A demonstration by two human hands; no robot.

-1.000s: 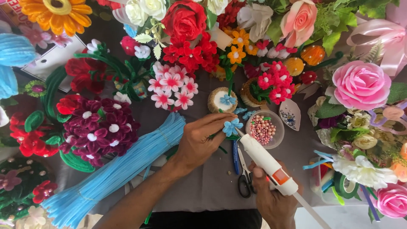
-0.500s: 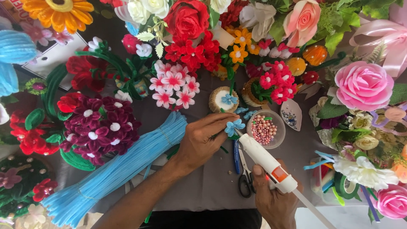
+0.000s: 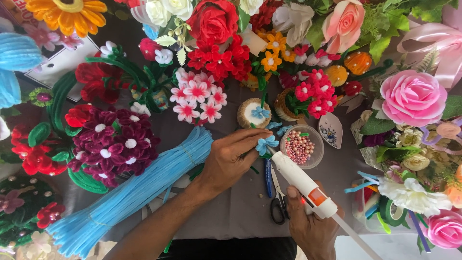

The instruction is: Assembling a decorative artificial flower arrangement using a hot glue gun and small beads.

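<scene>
My left hand (image 3: 231, 159) pinches a small blue pipe-cleaner flower (image 3: 266, 144) with a green stem over the grey tabletop. In my right hand (image 3: 310, 224) I grip a white hot glue gun (image 3: 302, 181) with an orange trigger. Its nozzle points up-left and touches the blue flower's centre. A small clear bowl of pink beads (image 3: 300, 147) sits just right of the flower.
A thick bundle of light-blue pipe cleaners (image 3: 134, 190) lies left of my arm. Black scissors (image 3: 276, 202) lie under the glue gun. Handmade flowers crowd the table: maroon cluster (image 3: 113, 144), pink blossoms (image 3: 197, 98), red rose (image 3: 211, 19), pink rose (image 3: 413, 97). A tape roll (image 3: 392, 212) sits right.
The glue gun nozzle has stayed at the blue flower; both hands shifted only slightly.
</scene>
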